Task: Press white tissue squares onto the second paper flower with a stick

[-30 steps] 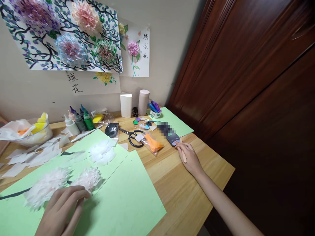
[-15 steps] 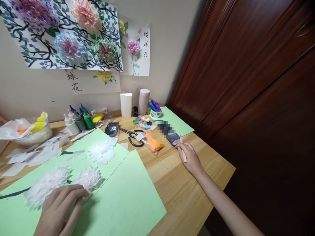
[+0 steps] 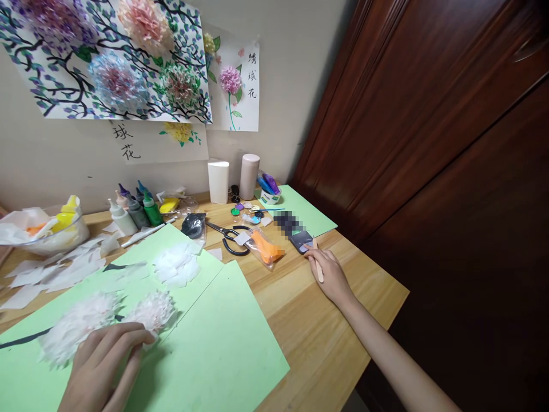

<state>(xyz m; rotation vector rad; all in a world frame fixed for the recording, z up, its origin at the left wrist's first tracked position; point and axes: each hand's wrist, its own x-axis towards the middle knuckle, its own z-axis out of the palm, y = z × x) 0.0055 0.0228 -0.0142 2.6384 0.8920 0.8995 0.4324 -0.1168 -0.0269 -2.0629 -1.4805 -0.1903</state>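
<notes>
My left hand (image 3: pixel 103 369) rests on a light green paper sheet (image 3: pixel 223 349), fingers bent loosely, fingertips touching a white tissue-paper flower (image 3: pixel 152 312). A second fluffy tissue flower (image 3: pixel 77 329) lies just left of it. My right hand (image 3: pixel 330 274) reaches across the wooden table (image 3: pixel 317 332), gripping a thin wooden stick (image 3: pixel 318 264) while a fingertip touches the screen of a dark phone (image 3: pixel 301 240). A pile of white tissue squares (image 3: pixel 176 266) lies on the green sheet behind the flowers.
Black scissors (image 3: pixel 229 236), an orange item in a plastic bag (image 3: pixel 266 249), paint bottles (image 3: pixel 135 212), two white cylinders (image 3: pixel 234 177) and a bowl of paper (image 3: pixel 47 229) crowd the back. Dark wooden cabinet doors (image 3: pixel 429 143) stand right. Flower artwork (image 3: pixel 111 63) hangs on the wall.
Both hands stay where they were. Only the view has shifted slightly.
</notes>
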